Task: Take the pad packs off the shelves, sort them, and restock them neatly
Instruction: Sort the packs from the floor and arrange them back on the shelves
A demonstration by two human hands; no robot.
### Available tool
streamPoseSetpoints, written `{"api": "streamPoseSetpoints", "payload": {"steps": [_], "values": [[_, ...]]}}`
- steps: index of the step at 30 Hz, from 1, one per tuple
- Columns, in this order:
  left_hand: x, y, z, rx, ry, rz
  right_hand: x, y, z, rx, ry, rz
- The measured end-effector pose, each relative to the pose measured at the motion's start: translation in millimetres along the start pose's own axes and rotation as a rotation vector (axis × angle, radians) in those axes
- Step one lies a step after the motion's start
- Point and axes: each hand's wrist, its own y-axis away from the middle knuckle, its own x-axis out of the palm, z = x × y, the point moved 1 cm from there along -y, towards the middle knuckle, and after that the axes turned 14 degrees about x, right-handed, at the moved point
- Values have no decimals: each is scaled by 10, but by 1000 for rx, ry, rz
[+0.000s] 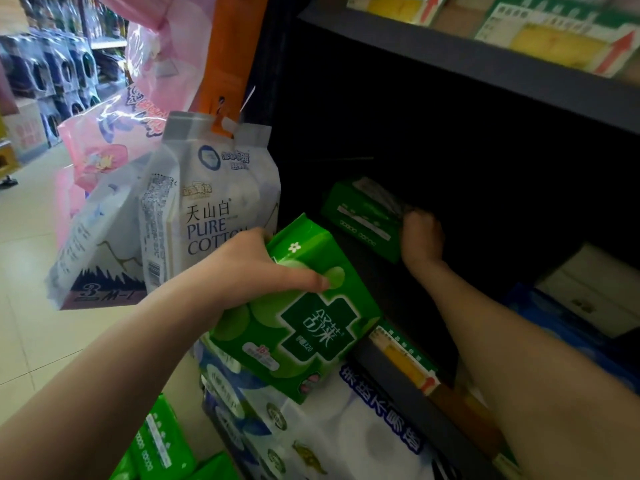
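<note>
Here we log the view from left to right. At far left, pink packs (114,133) hang from a display strip, and beside them hang white packs (221,206) printed "PURE COTTON", one behind the other. Low at the left, near the bottom edge of the view, more green packs (162,441) sit stacked above the tiled floor (34,271).

Our left hand (256,268) grips a green pad pack (304,313) from above, thumb stretched across its printed face and fingers wrapped round its far side. This pack is tilted, held just in front of the shelf's left front corner and above a heap of white-and-blue packs (346,427).

Further right, a dark shelf (398,386) opens into a deep, shadowed bay. Our right hand (420,237) reaches inside, fingers curled round the right end of a second green pack (363,216), which sits tilted toward the left side of the bay. We cannot tell whether that pack rests on the shelf board or is lifted off it. A price-tag strip (405,362) in yellow and green runs along the front edge of the shelf.

At right, blue packs (554,327) and a white box (595,292) lie on the shelf. Above, the upper shelf edge (485,64) carries green-and-yellow tags (554,39) with red arrows.
</note>
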Motion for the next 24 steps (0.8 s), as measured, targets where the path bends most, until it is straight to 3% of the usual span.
{"api": "streamPoseSetpoints", "payload": {"steps": [5, 8, 15, 17, 21, 24], "values": [[17, 57, -10, -8, 43, -21, -134, 253, 55, -125, 57, -158], [-6, 182, -36, -20, 94, -61, -261, 756, -1, -157, -133, -283], [-117, 524, -75, -56, 112, -147, -1160, 1335, -134, -93, -589, -311], [-155, 597, -93, -75, 95, -181, -1206, 1297, -217, 88, -635, -196], [-207, 670, -123, -78, 52, -195, -1016, 1018, -288, 495, -605, 207], [-191, 671, -141, -73, 56, -195, -1060, 765, -203, 427, -542, 275]]}}
